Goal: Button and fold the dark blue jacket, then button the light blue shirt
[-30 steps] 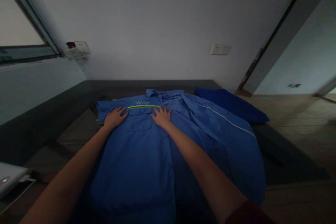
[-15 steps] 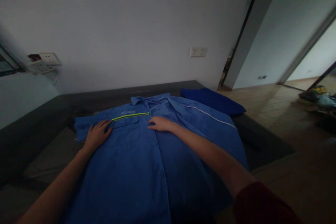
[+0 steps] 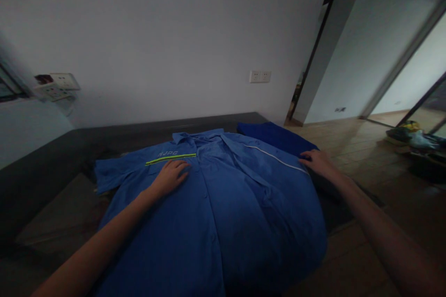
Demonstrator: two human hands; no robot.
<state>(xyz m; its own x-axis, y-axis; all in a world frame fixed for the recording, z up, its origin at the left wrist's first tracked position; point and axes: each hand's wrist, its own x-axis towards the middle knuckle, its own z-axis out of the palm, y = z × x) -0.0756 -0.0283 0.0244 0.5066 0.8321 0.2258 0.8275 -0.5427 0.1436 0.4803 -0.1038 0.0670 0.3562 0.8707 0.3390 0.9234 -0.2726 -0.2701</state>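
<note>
A blue button-front shirt (image 3: 237, 195) lies spread face up, collar towards the wall, with a yellow-green stripe and white lettering on its left-hand chest. Flat on the chest, just below that stripe, rests my left hand (image 3: 170, 177), fingers extended. My right hand (image 3: 318, 163) is at the shirt's far right edge, beside the end of the white piping. Its thumb and forefinger look slightly apart, and no cloth shows clearly between them. Loose creases run down the shirt's right half. Behind it lies a folded darker blue cloth (image 3: 275, 135).
The shirt is on a dark grey couch-like surface (image 3: 139, 126) against a pale wall (image 3: 167, 46). Wall sockets (image 3: 260, 76) sit above it, with others (image 3: 62, 84) at left. Bags and other items (image 3: 418, 135) lie on the wooden floor at right.
My right hand has left the middle of the shirt front and moved right to its outer edge. My left hand has slid right across the chest. The view has shifted slightly.
</note>
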